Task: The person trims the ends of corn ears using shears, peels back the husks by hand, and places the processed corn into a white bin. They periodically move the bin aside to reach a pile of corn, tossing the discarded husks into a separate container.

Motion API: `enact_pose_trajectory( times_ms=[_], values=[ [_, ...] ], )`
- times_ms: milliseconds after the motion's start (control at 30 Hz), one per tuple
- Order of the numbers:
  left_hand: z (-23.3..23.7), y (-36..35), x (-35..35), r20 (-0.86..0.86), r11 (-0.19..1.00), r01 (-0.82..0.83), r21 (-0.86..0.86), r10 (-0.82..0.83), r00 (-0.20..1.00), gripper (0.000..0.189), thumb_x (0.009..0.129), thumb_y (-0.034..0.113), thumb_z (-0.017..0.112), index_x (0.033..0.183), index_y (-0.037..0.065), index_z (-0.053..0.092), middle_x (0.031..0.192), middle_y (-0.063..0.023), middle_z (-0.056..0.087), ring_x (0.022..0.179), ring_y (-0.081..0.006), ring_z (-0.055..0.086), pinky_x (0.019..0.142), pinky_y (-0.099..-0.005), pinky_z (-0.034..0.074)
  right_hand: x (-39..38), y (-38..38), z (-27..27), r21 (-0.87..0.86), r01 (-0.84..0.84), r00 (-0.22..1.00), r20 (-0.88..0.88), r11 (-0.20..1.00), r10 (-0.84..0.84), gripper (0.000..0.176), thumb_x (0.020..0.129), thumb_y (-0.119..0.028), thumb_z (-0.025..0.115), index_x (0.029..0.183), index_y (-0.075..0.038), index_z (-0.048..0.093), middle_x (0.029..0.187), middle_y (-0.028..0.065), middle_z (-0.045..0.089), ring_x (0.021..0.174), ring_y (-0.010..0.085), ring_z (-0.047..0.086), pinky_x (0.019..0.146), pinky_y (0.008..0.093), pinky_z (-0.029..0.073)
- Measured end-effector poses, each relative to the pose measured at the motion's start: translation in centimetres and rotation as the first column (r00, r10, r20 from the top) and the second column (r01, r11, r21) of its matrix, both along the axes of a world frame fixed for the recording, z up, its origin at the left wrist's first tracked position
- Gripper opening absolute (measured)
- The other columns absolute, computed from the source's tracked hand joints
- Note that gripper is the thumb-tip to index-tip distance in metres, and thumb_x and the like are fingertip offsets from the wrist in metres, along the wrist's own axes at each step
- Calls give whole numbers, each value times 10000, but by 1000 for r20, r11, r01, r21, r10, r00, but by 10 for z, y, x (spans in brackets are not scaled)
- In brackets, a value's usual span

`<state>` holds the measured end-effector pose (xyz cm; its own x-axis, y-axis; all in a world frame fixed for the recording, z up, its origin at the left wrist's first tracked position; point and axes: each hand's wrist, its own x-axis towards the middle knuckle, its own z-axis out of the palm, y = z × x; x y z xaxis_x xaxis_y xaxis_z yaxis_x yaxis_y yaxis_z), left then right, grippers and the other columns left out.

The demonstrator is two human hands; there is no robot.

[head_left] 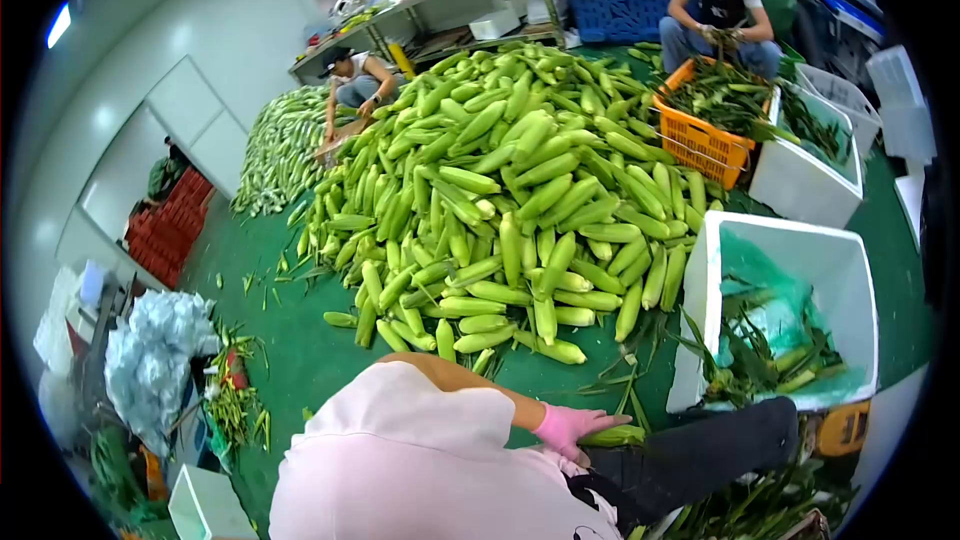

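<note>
My left hand (572, 427), in a pink glove, reaches across my lap and grips an ear of corn (614, 436) in its green husk. The ear lies by my dark trouser leg (700, 460); part of it is hidden under the fingers. My right hand is out of sight. Just beyond my left arm rises a large heap of green corn ears (500, 220). Beside my knee stands a white foam box (690, 370) with green plastic and stripped husks inside.
An orange crate (700, 145) full of leaves stands before a seated person (720, 10). Another person (360, 80) crouches behind the heap, near a second corn pile (285, 155). Red crates (170, 225) are stacked at the doorway. Loose husks (240, 400) lie at left.
</note>
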<state>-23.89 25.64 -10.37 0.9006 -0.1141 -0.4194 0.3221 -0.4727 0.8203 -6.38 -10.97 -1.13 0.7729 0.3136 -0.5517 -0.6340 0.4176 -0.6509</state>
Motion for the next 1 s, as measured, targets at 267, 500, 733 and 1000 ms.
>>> enact_pose_trajectory(
  times_ms=[267, 500, 733, 1000],
  values=[
    [-47, 162, -18, -474, 745, -601, -288, 434, 766, 536, 885, 490, 677, 1215, 68, 683, 1203, -115, 663, 1122, -211, 595, 958, -374, 485, -24, 23, 28, 192, -171, 982, -52, 966, 184, 429, 852, -169, 684, 1239, -35, 558, 1161, 110, 640, 1056, 297, 615, 870, 491, 528],
    [111, 474, 33, -137, -69, -577, -814, 988, 75, 382, 972, 325, 578, 1249, 65, 616, 948, -11, 574, 803, -103, 484, 685, -249, 393, -90, 1, -14, 105, 53, 976, -215, 993, -29, 430, 851, -163, 680, 1241, -33, 556, 1163, 111, 635, 1054, 293, 611, 878, 485, 523],
    [112, 193, 344, 59, 493, -418, -763, 697, 715, 363, 973, 204, 561, 1303, 54, 548, 859, -1, 580, 688, -110, 530, 613, -241, 457, -105, -5, -24, 62, 170, 939, -312, 984, -143, 431, 849, -157, 675, 1243, -31, 554, 1164, 112, 630, 1051, 290, 607, 885, 480, 518],
    [-327, 12, 630, 62, 899, -88, 428, 68, 996, 464, 848, 319, 649, 1148, -34, 678, 1171, -236, 673, 1056, -327, 675, 913, -424, 530, -108, -25, -35, 41, 310, 879, -393, 950, -270, 433, 848, -150, 670, 1246, -29, 552, 1166, 113, 625, 1047, 286, 602, 893, 473, 513]
  ],
)
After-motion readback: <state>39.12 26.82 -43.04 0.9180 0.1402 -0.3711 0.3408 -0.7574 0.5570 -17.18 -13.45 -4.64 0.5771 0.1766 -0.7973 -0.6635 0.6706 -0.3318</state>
